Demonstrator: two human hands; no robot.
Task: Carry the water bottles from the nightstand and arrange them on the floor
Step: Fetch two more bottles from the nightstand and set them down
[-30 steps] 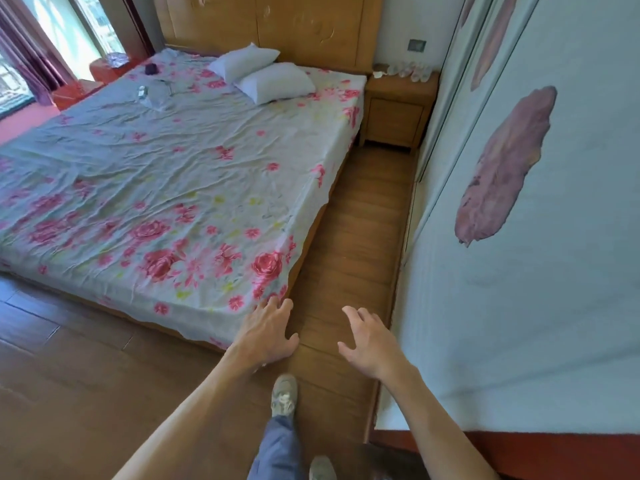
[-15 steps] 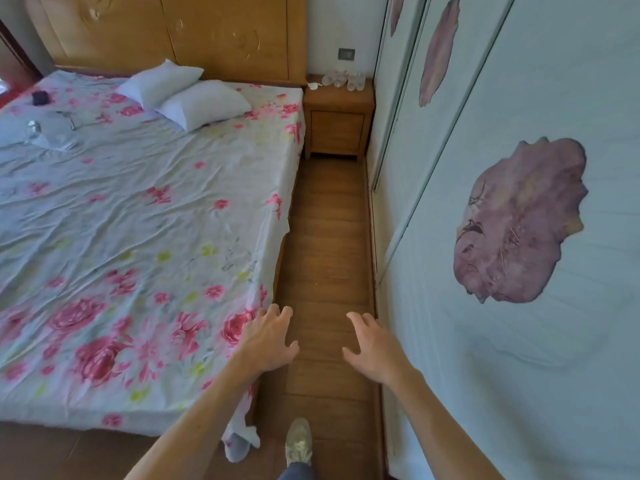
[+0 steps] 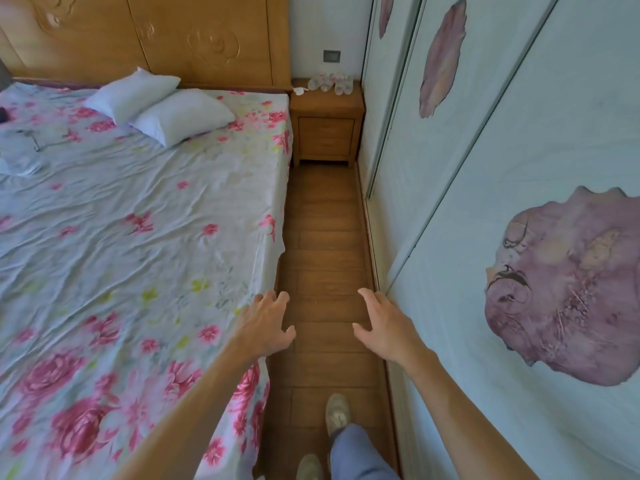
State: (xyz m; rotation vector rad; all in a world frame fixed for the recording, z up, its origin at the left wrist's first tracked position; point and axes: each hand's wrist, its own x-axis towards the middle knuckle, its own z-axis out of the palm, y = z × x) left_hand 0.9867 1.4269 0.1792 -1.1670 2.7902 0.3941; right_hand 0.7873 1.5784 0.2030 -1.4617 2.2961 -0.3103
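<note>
with your left hand [image 3: 266, 327] and right hand [image 3: 384, 327] empty, fingers spread, walk to the nightstand [image 3: 327, 133] and grip the water bottles [image 3: 330, 83] firmly.

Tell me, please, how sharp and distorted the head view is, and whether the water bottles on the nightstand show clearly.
Head view: the wide angle splays the wardrobe doors outward; the bed sheet blurs toward the lower left; the water bottles on the nightstand are small and soft, count unclear; the left hand and right hand are sharp; no glare.
</note>
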